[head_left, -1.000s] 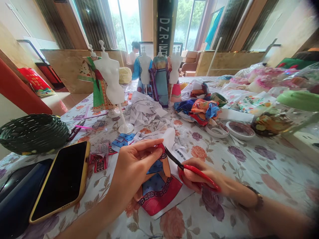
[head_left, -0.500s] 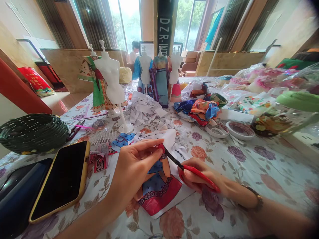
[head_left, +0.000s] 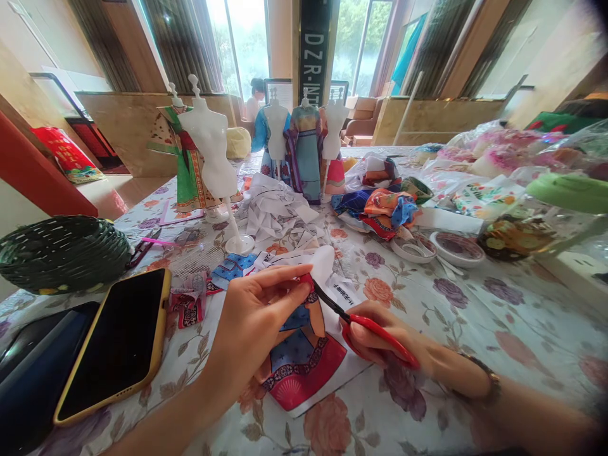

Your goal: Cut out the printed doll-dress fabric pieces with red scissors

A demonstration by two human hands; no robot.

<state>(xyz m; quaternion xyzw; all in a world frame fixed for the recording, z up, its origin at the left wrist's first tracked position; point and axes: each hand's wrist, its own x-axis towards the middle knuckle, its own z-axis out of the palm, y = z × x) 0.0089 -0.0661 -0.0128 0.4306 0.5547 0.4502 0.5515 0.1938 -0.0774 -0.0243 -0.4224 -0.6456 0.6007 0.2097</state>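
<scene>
Head view: left fingers pinched together

Left hand: bare, with slender, smooth-contoured fingers. Left forearm: slim, uncovered along its whole visible length, wrist unadorned. Right hand: bare, of similar slender build. Right wrist: fitted with one dark, narrow, rounded bracelet, apparently beaded, with brownish highlights; material and clasp too blurred to determine. Right forearm: uncovered, blurring into the shadowed lower right corner of the view.
</scene>
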